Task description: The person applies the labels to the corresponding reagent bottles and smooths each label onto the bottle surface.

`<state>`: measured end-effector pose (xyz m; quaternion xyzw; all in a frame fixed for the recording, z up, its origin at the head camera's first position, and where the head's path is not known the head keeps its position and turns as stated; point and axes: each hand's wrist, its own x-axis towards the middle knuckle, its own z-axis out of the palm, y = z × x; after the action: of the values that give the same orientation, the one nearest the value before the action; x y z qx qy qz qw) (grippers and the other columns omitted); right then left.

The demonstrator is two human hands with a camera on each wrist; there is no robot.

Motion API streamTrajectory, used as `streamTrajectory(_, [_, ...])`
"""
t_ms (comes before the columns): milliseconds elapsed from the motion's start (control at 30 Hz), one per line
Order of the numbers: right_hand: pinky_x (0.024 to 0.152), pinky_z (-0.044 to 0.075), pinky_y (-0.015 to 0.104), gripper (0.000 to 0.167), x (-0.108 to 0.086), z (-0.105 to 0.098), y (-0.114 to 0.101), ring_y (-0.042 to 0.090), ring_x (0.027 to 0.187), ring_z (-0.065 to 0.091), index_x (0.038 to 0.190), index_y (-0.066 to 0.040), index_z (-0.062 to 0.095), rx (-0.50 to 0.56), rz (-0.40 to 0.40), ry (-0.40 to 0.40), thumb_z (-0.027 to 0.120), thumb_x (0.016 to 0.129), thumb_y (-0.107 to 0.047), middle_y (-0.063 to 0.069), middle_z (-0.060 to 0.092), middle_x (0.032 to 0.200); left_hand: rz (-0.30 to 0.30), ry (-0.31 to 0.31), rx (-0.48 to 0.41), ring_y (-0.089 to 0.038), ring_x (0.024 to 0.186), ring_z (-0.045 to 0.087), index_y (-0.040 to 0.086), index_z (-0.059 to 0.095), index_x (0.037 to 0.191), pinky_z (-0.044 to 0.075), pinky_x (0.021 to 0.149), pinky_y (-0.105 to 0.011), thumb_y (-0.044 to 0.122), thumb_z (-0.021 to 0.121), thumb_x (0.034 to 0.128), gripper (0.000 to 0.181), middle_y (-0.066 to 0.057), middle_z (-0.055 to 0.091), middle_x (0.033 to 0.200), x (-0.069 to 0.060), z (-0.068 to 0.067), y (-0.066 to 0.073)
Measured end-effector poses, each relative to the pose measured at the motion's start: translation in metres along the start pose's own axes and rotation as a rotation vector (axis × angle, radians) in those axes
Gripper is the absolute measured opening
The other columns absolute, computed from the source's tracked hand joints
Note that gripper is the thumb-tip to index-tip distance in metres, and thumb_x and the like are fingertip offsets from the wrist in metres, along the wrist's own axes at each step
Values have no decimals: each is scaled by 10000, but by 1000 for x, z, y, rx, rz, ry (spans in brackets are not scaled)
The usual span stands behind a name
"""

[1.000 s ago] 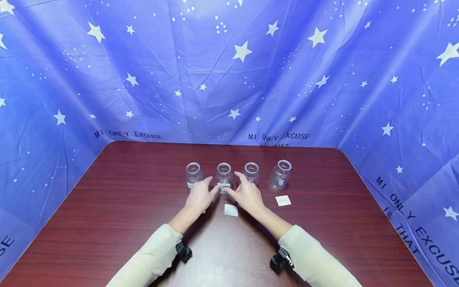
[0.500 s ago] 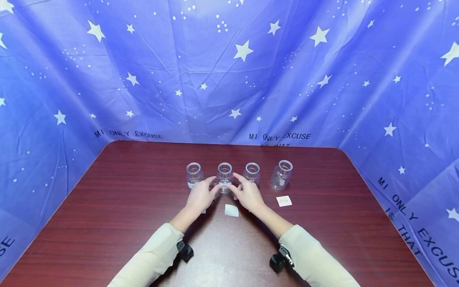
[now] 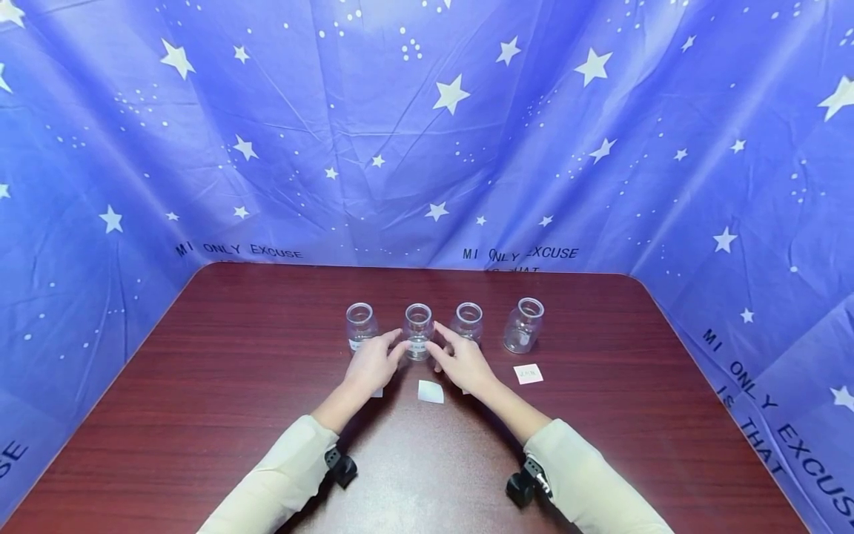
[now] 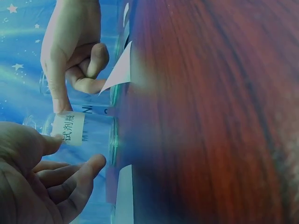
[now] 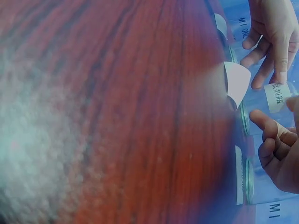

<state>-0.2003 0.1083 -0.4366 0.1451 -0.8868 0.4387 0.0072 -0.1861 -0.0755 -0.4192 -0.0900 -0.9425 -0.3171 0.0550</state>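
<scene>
Four clear glass jars stand upright in a row. My left hand [image 3: 370, 365] and right hand [image 3: 465, 365] are on either side of the second jar from the left [image 3: 418, 315], fingers along its sides and thumbs at the front. On that jar is a white label [image 3: 416, 346] with printed characters. In the left wrist view, my left thumb touches one end of the label [image 4: 70, 128], and a straight digit of my right hand [image 4: 72, 51] touches the other. The right wrist view shows both thumbs beside the label [image 5: 279, 98]; some right-hand fingers are curled.
The leftmost jar [image 3: 360, 317], third jar [image 3: 469, 314] and rightmost jar [image 3: 523, 326] stand nearby. A blank-looking paper [image 3: 431, 391] and a marked paper [image 3: 528, 374] lie in front on the dark red table [image 3: 213, 386]. A blue star-patterned curtain [image 3: 373, 96] surrounds the table.
My right hand has drawn in against the second jar, its thumb shifting up along the label. My left hand stays nearly in place. The label now lies closer around the jar.
</scene>
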Motion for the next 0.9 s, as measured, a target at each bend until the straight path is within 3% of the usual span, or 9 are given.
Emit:
streamTrajectory(233, [632, 420, 222, 427, -1, -2, 1, 53, 431, 433, 1367, -104, 474, -25, -14, 4, 489, 973, -267, 64, 639, 566, 8, 14, -16, -286, 1015, 649, 15, 590, 1235, 488, 889, -440, 329, 550, 931, 438, -148, 682, 1093, 0, 0, -2])
streamTrajectory(367, [565, 403, 216, 422, -2, -1, 1, 57, 410, 411, 1373, -95, 464, -24, -3, 4, 489, 974, -231, 64, 639, 571, 8, 1, -25, -267, 941, 666, 17, 591, 1233, 491, 883, -434, 317, 542, 938, 424, -144, 706, 1003, 0, 0, -2])
streamTrajectory(567, [383, 350, 207, 508, -3, 3, 1, 54, 374, 399, 1369, -27, 442, -4, 21, -20, 584, 919, -216, 63, 635, 590, 3, -45, -15, -284, 1012, 650, -3, 589, 1223, 490, 892, -426, 257, 583, 915, 403, -160, 672, 1117, -1, 1, -3])
streamTrajectory(700, [441, 364, 199, 520, -3, 5, -1, 48, 436, 453, 1332, 20, 465, -32, -7, 2, 617, 897, -220, 63, 634, 587, -1, -54, -10, -278, 1024, 646, 12, 601, 1212, 489, 899, -418, 237, 600, 904, 381, -152, 670, 1126, -1, 2, -3])
streamTrajectory(900, [546, 402, 197, 483, -4, 6, -3, 34, 475, 499, 1306, 12, 495, -68, -29, 34, 614, 900, -220, 44, 617, 547, -17, -32, -12, -260, 1014, 649, 21, 630, 1163, 492, 888, -410, 235, 589, 910, 334, -122, 695, 1070, 0, 3, -1])
